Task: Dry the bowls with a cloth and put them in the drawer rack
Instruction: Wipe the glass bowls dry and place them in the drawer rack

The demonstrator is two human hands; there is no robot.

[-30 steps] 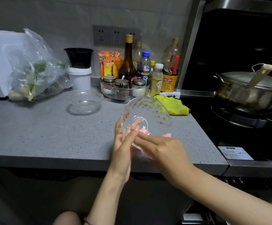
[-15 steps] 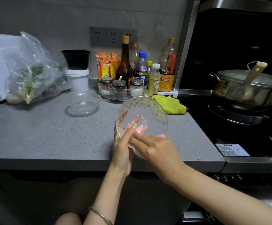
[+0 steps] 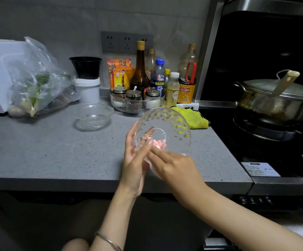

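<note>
Gripping bowl (image 3: 176, 128) and cloth (image 3: 159, 143) above counter edge (image 3: 56, 183): left hand (image 3: 134, 166), right hand (image 3: 176, 168).

Clear glass bowl (image 3: 172, 131) held over the near part of the grey countertop (image 3: 38, 151).
The left hand (image 3: 134, 160) grips the bowl at its left side, and the bowl is tipped up on its edge. The right hand (image 3: 174, 165) holds a pink-and-white cloth (image 3: 158, 143) against it — the cloth shows through the glass. A second glass bowl (image 3: 93, 116) stands upright farther left, and a yellow cloth (image 3: 190, 117) lies behind, just beside the stove (image 3: 266, 131).
</note>
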